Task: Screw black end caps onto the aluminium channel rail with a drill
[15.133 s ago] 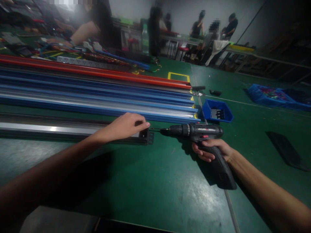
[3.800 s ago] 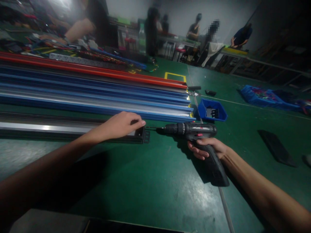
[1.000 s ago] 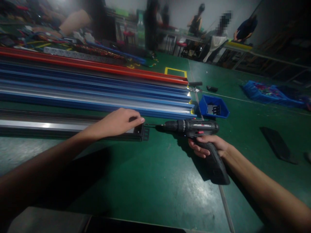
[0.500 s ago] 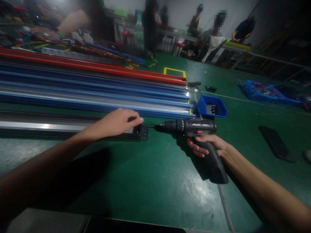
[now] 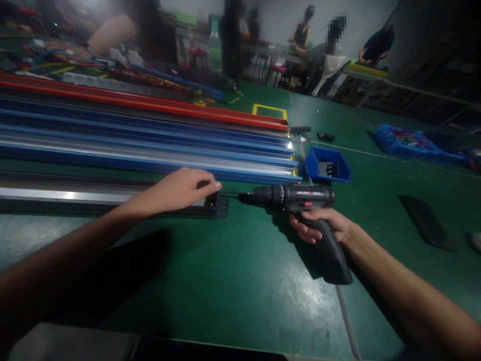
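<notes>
The left hand [image 5: 180, 190] lies flat, covering the black rail's [image 5: 93, 200] end on the bench [image 5: 225, 281]; the right hand [image 5: 323, 225] stays clamped around the drill [image 5: 296, 196], its bit tip hard to make out, unmoved since before.

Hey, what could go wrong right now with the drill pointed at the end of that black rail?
1. The left hand rests on the black rail with its fingertips right beside the drill bit; a slip might catch them.
2. The bit meets the rail's end bracket sideways, so it may skid off.
3. The right hand alone steadies the cordless drill, so it might twist.
</notes>
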### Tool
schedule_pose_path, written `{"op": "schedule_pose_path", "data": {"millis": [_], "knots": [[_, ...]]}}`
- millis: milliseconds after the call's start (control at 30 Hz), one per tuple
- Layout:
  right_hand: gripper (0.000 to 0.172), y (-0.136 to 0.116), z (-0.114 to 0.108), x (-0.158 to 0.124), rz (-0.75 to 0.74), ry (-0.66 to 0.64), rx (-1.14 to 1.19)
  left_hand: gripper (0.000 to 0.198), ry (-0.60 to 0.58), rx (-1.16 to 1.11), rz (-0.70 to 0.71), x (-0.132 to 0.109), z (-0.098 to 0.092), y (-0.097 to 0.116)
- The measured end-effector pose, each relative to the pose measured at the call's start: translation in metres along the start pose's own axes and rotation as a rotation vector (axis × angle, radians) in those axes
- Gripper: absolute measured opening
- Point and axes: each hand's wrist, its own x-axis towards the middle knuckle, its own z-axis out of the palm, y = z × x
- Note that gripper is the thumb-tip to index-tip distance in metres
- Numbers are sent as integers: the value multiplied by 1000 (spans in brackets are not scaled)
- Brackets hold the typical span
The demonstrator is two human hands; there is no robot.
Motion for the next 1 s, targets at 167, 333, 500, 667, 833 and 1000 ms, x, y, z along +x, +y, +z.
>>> {"op": "schedule_pose_path", "data": {"millis": [167,333,500,667,833,1000], "knots": [[22,0,-1,0,3,-11,-4,59,-2,3,-3,0,1,-1],[24,1,-3,-1,22,2,7,59,2,5,6,0,1,0],[25,1,-3,-1,27,12,18,59,12,3,10,1,1,-2],[25,0,-1,0,17,-5,19,59,11,8,7,1,2,-2],[24,-1,1,1,-10,-38,7,58,15,1,12,0,1,-1],[24,-1,1,1,-18,-40,1,59,11,4,20,1,2,-2]]}}
